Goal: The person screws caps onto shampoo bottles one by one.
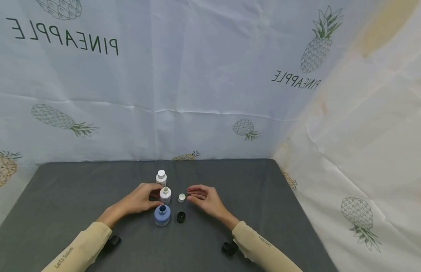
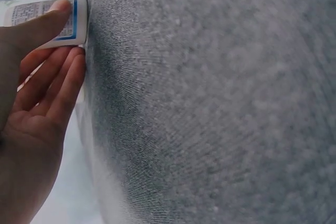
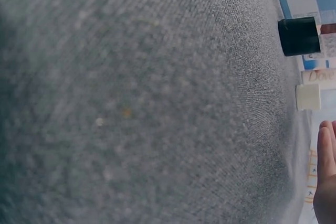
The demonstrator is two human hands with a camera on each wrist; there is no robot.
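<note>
My left hand (image 1: 140,198) grips an uncapped white bottle (image 1: 165,198), its thumb on one side and its fingers on the other. The bottle stands upright on the table, and its printed label shows in the left wrist view. Nearer to me is an uncapped blue bottle (image 1: 162,218). To the right of the two bottles lie a white cap (image 1: 181,197) and a black cap (image 1: 181,217). My right hand (image 1: 208,201) hovers just right of the white cap, fingers loosely bent and holding nothing.
Behind the gripped bottle stands a capped white bottle (image 1: 161,177). A grey cloth covers the table (image 1: 251,189). Two dark objects, one on the left (image 1: 112,242) and another on the right (image 1: 229,248), lie by the forearms. A pineapple-print curtain (image 1: 203,75) hangs behind.
</note>
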